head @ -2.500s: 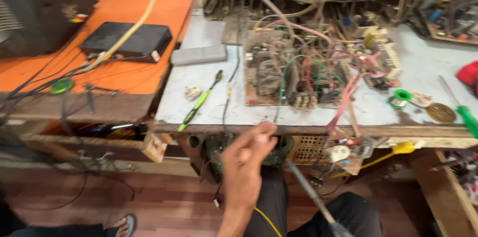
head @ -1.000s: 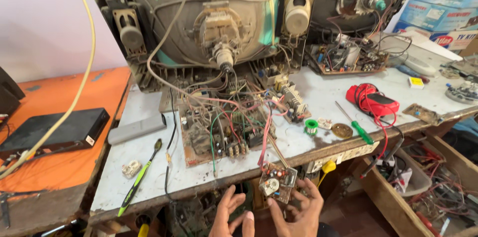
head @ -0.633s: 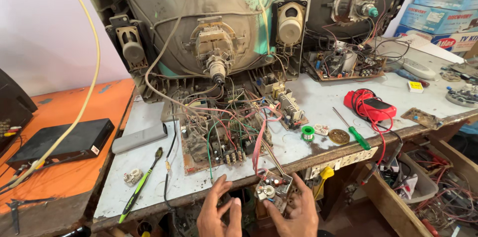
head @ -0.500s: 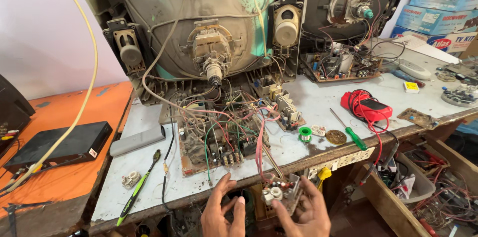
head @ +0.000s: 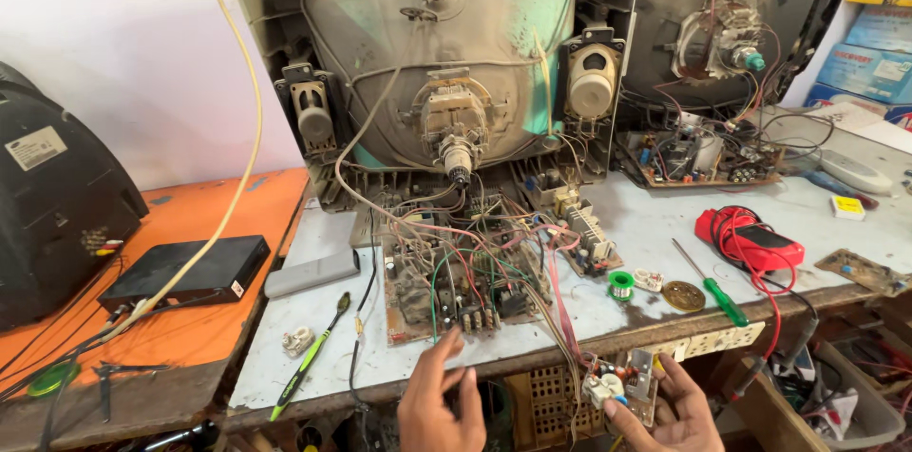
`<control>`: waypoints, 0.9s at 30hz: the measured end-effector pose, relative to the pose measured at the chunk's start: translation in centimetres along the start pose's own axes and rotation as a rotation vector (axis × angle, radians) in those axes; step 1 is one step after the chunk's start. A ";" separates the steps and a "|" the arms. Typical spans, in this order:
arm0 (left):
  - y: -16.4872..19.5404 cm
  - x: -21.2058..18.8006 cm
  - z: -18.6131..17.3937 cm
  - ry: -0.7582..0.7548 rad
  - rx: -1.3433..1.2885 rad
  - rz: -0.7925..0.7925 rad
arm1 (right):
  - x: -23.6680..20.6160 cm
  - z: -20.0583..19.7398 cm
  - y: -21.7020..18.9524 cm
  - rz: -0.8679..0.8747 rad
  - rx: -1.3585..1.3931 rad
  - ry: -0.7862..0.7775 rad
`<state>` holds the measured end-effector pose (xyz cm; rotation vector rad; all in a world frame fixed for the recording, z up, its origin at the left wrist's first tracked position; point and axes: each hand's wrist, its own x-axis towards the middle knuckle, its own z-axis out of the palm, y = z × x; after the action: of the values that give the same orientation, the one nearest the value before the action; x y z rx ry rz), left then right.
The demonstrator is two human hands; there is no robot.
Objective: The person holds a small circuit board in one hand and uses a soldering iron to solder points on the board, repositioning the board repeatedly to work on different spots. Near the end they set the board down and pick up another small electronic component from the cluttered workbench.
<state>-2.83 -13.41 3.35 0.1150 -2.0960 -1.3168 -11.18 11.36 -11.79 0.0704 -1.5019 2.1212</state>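
An opened picture-tube television [head: 446, 82] stands at the back of the grey workbench [head: 655, 224], its circuit board [head: 456, 281] pulled out in front amid tangled wires. My left hand [head: 442, 404] is at the bench's front edge, fingers spread, fingertips touching the board's near edge. My right hand [head: 670, 409] is below the bench edge and holds a small hanging circuit board with white parts [head: 622, 384], tied to the main board by a bundle of wires.
A second opened tube set [head: 731, 25] and board [head: 698, 160] stand at right. A red multimeter [head: 750, 241], green screwdriver [head: 711, 283], solder spool [head: 620, 285], grey remote [head: 312, 273] and green-handled tool [head: 306, 362] lie about. A black box [head: 185, 272] sits on the orange table.
The view has tilted up from the bench's underside to the television. Both hands have come up to the bench edge; my left hand has reached onto the board's near edge.
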 end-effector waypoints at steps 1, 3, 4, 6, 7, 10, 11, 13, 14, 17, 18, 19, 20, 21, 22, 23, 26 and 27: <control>0.7 0.4 -0.3 -0.037 0.089 0.156 | -0.2 0.2 0.1 -0.002 0.004 -0.015; 2.0 2.1 -0.8 -0.118 0.258 0.465 | -0.8 0.5 -0.5 0.002 0.030 -0.042; 2.7 3.6 -0.7 -0.167 0.345 0.630 | -1.1 0.8 -1.1 0.010 0.056 -0.056; 4.2 6.5 -0.3 -0.253 0.563 0.880 | -1.7 1.6 -2.9 0.047 0.111 -0.060; 4.9 7.7 0.2 -0.292 0.691 0.963 | -2.0 2.0 -4.1 0.079 0.137 -0.047; 6.4 10.2 1.5 -0.367 1.002 1.034 | -3.0 3.2 -7.7 0.085 0.149 -0.031; 6.8 10.6 2.1 -0.389 1.137 1.015 | -3.3 3.6 -8.8 0.073 0.145 -0.034; 7.2 11.0 3.0 -0.425 1.321 0.976 | -3.7 4.1 -10.5 0.057 0.138 -0.040; 7.3 11.1 3.2 -0.444 1.370 0.956 | -3.8 4.2 -11.2 0.049 0.136 -0.047; 6.7 11.0 3.8 -0.434 1.480 0.993 | -3.7 4.3 -12.0 0.046 0.160 -0.057; 6.5 10.9 4.1 -0.419 1.510 1.021 | -3.7 4.2 -12.1 0.053 0.157 -0.066; 6.3 10.8 4.3 -0.370 1.475 1.065 | -3.6 4.0 -12.1 0.059 0.156 -0.076; 6.0 10.7 4.5 -0.319 1.441 1.107 | -3.6 3.9 -12.1 0.065 0.156 -0.087; 5.8 10.6 4.5 -0.269 1.406 1.148 | -3.6 3.9 -11.9 0.065 0.161 -0.085; 5.6 10.5 4.5 -0.260 1.402 1.173 | -3.7 3.9 -11.8 0.064 0.167 -0.083; 5.4 10.4 4.4 -0.249 1.397 1.198 | -3.6 3.8 -11.6 0.063 0.172 -0.080; 5.1 10.2 4.4 -0.351 1.359 1.152 | -3.7 3.7 -11.2 0.043 0.164 -0.067; 5.1 10.1 4.4 -0.405 1.341 1.115 | -3.7 3.6 -11.1 0.048 0.182 -0.069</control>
<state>-11.94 -11.49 11.13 -0.6950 -2.3381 0.8142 -3.97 9.33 -2.07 0.1764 -1.3578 2.3110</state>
